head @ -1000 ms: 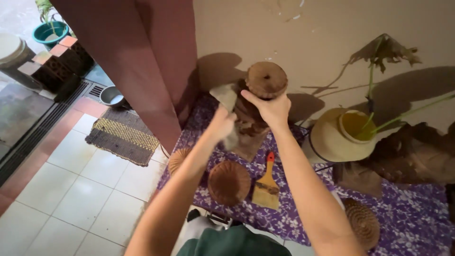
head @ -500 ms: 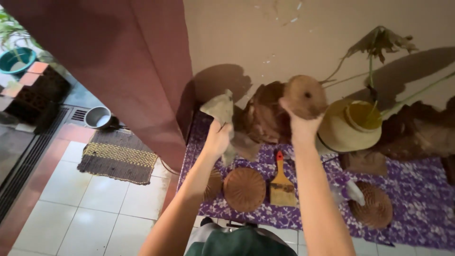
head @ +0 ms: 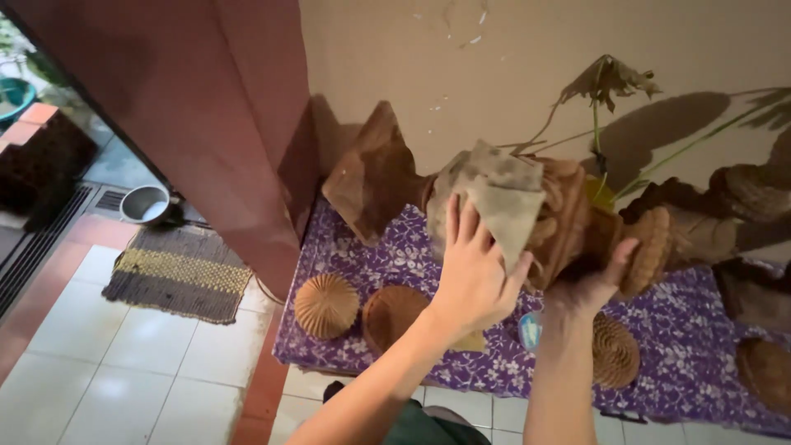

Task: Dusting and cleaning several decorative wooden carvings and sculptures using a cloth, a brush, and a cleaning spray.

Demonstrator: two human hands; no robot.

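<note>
- Wiping is underway: the left hand is pressing a grey-brown rag flat against the side of a carved wooden ornament, fingers spread over the cloth.
- Right hand is cupping the ornament from underneath, gripping it, tipped sideways above the purple floral cloth.
- Next move, I'd judge, is calling for a steady supporting grip while the rag is rubbing the carving.
- Below the ornament, ribbed round pieces are lying; a leafy stem is crowding it from behind.

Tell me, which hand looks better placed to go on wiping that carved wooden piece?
The left hand, probably: it presses the grey cloth flat against the carved wooden piece. The right hand grips the piece from below, holding it tilted off the table.
</note>
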